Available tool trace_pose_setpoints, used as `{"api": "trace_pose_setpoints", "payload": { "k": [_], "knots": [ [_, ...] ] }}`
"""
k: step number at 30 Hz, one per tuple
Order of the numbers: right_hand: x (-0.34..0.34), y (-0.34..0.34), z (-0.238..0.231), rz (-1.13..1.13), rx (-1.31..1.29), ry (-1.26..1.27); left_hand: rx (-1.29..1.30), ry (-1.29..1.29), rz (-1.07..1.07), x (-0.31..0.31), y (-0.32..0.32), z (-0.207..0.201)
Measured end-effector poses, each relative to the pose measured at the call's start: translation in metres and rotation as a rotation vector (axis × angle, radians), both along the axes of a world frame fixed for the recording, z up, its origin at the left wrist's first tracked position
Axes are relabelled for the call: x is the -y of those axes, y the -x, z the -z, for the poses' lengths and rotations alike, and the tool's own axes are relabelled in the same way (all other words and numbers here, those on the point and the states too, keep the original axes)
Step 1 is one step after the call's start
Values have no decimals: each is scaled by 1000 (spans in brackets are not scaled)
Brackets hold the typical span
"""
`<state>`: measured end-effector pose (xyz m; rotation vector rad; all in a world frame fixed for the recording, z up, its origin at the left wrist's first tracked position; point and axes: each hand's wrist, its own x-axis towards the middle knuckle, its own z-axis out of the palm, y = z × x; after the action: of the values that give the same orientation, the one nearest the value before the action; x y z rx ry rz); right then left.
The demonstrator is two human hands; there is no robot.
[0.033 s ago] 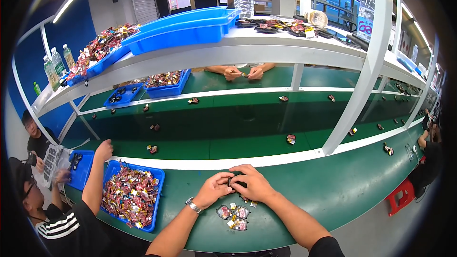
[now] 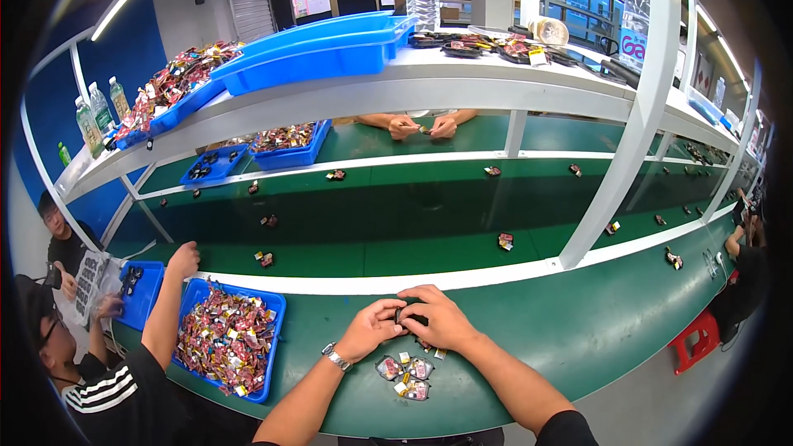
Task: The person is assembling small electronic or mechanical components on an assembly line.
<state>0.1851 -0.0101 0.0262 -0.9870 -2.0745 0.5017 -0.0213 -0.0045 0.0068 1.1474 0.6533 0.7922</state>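
Blue tray beside packets

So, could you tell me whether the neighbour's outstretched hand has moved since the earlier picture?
Yes. The neighbour's hand has moved right along the white rail, now sitting above the blue bin of wrapped pieces.

Small dark part, lower centre of frame, mostly hidden between two hands; small clear sachets lie clustered flat just below it.
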Motion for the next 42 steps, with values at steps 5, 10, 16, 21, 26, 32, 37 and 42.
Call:
{"api": "trace_pose_setpoints", "payload": {
  "k": [5,10,16,21,26,32,37,42],
  "knots": [
    [0,-3,-2,-50,-35,37,15,41,14,1,0,-4],
    [-1,-10,0,-152,-89,77,-24,44,33,1,0,-3],
    [3,-3,2,-84,-44,38,-22,30,-1,1,-1,2],
    [7,2,3,5,-10,-125,23,54,-19,1,-1,2],
    [12,7,4,54,-92,-79,39,55,-25,-1,0,4],
    [16,13,9,104,-181,-8,100,82,-29,-2,1,4],
    [18,17,10,145,-155,-30,87,109,-26,-2,3,4],
    [19,18,11,138,-211,65,85,101,-33,-1,3,5]
  ]
}}
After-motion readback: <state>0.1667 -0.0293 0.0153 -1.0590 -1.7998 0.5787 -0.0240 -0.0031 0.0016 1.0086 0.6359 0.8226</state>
